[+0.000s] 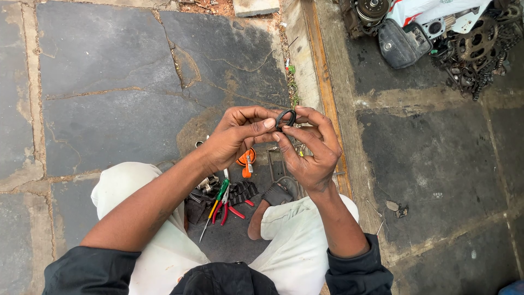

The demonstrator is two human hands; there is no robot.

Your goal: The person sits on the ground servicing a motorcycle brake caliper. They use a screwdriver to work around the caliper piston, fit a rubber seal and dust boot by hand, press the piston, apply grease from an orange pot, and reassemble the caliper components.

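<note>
Ring: a small black ring is up in the air in front of the person, pinched between both hands, well above the stone floor.
Left hand: the left hand curls in from the left, thumb and forefinger closed on the ring's near edge.
Right hand: the right hand meets it from the other side, fingers bent tight round the ring's rim.
Progress: the ring is off the ground and being handled, but it sits on nothing yet. By my reading the fingers are only turning or checking it, so fitting is not done.
Tools below: red-handled pliers and a green-and-yellow screwdriver lie untouched between the knees, just beside an orange tool.
Background: a heap of engine parts and sprockets sits well apart, top right.
</note>
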